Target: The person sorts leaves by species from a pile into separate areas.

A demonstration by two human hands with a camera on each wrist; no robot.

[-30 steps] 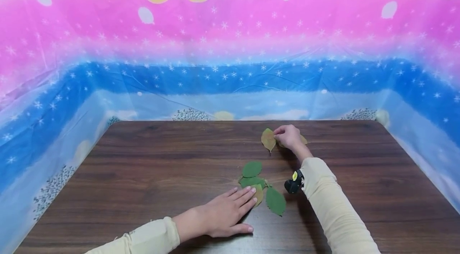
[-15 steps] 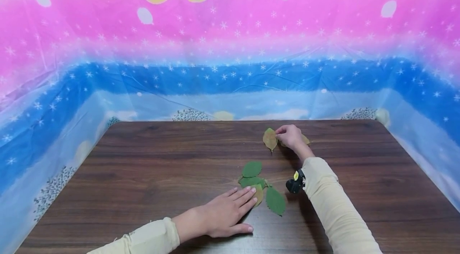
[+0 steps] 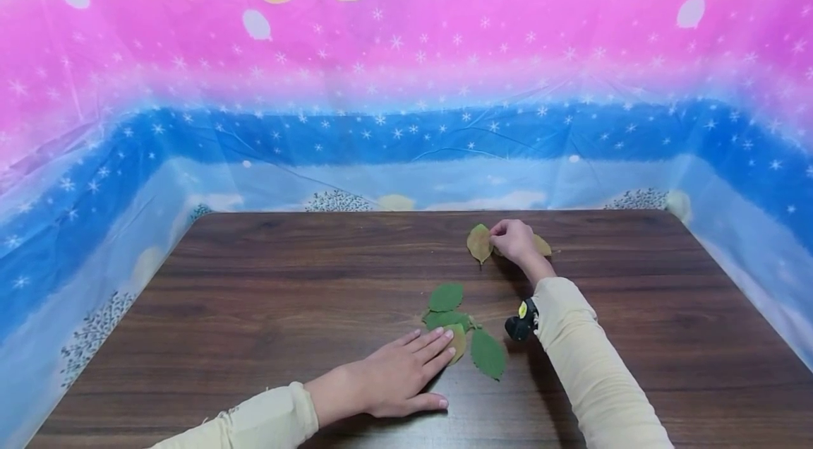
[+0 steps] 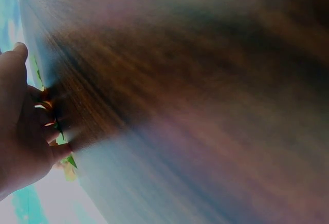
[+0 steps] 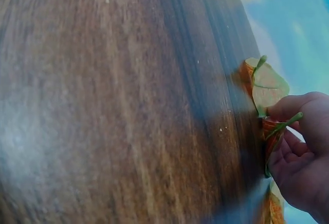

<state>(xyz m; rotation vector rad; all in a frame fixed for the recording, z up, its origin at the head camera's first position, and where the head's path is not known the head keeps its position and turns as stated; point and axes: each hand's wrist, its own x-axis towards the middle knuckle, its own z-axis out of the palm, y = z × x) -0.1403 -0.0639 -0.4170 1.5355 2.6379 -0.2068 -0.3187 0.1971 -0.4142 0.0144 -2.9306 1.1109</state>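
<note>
Fingers of the left hand (image 3: 405, 377), nearest to the person, lie straight and slightly spread on the left side of the large oval green leaf (image 3: 488, 354). They grip nothing; their tips rest on a small yellow-green leaf (image 3: 458, 344), partly hidden. Behind and left of the large oval green leaf lie a middle green leaf (image 3: 444, 320) and a rounded green leaf (image 3: 446, 297). Well beyond this landmark, over the dark brown wood-grain table (image 3: 286, 294), is the right hand (image 3: 516, 241). Its thumb and forefinger are brought together and pinch the edge of a dry yellow-brown leaf (image 3: 480, 244); whether they also take the folded orange-brown leaf (image 5: 272, 131) beside it, one cannot tell. Another yellowish leaf (image 3: 542, 246) shows right of this hand. Probably the step in hand is to adjust these far leaves side by side; the next move calls for light fingertips, since dry leaves may tear.
</note>
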